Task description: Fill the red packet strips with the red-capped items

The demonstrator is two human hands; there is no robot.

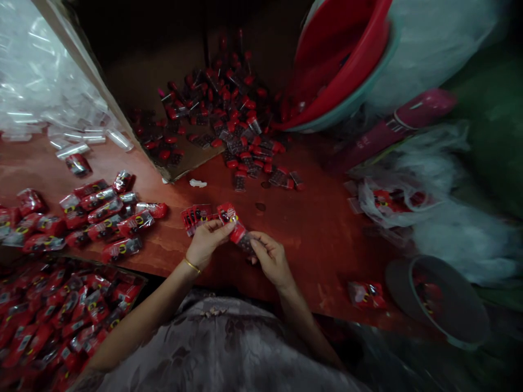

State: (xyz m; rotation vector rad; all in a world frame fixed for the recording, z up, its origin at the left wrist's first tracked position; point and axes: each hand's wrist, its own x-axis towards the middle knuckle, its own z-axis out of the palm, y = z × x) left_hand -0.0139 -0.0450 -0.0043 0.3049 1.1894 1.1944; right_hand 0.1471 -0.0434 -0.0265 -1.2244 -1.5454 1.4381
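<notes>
In front of my body, my left hand (207, 240) pinches a small red printed plastic sleeve (227, 213) between thumb and fingers. My right hand (269, 258) grips the lower end of a small clear tube with dark contents (244, 241). The tube's upper end meets the sleeve; how far it sits inside, I cannot tell. Just beyond my left hand, a fanned pile of flat red printed sleeves (195, 215) lies on the table, partly covered by the fingers.
Loose red-capped tubes (241, 130) spill from an open cardboard box (155, 158) on the red table (310, 239). Sleeved tubes (106, 209) lie at left, above a full box of them (61, 316). A red basin (368, 49), maroon bottle (392, 130) and grey bucket (461, 305) stand right.
</notes>
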